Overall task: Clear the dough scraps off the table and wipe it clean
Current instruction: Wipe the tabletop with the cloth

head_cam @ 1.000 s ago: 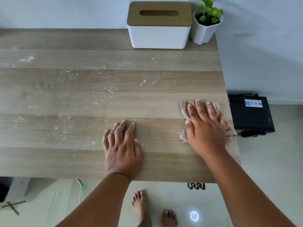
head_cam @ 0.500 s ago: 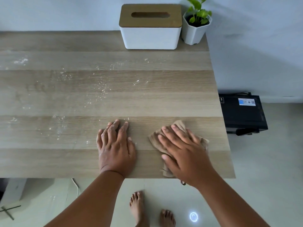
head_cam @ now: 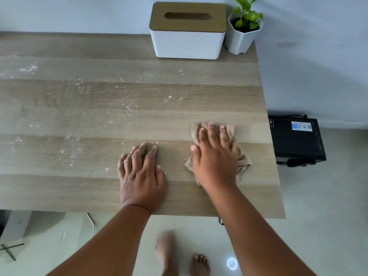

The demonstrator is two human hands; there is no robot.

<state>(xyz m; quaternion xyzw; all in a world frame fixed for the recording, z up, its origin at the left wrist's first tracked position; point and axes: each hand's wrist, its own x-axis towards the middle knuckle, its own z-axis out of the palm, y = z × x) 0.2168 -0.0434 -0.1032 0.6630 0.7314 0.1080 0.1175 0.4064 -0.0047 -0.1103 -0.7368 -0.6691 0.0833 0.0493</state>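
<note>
A crumpled tan cloth (head_cam: 242, 160) lies flat near the wooden table's (head_cam: 199, 96) right edge; white dough specks (head_cam: 125, 105) scatter left and centre.

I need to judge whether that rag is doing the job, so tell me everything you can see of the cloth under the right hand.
The cloth is a tan, soft-looking fabric rag, crumpled rather than folded, lying flat on the wooden table near its right edge. The right hand presses it down palm-first with fingers spread, hiding its middle; only its frayed-looking edges show beyond the fingertips and at both sides.
</note>
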